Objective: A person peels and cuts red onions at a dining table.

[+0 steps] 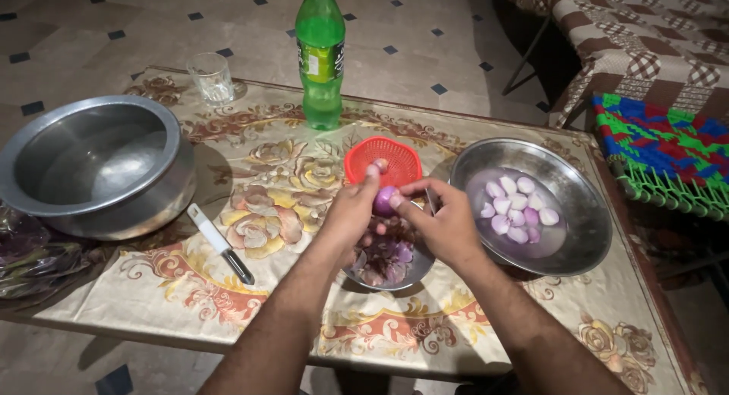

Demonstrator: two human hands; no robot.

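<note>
My left hand (351,213) grips a small purple onion (383,200) over a little steel bowl (414,272) full of purple onion skins. My right hand (444,220) holds a knife whose blade shows beside the onion, its fingertips touching the onion. Just beyond the hands sits a red plastic basket (383,158). To the right stands a wide steel bowl (581,205) with several peeled onions (516,207) in water.
A big steel pot (99,163) stands at the left of the flowered tablecloth. A white-handled peeler (220,243) lies near it. At the far edge are a glass (212,76) and a green bottle (320,57). A woven stool (668,152) is right of the table.
</note>
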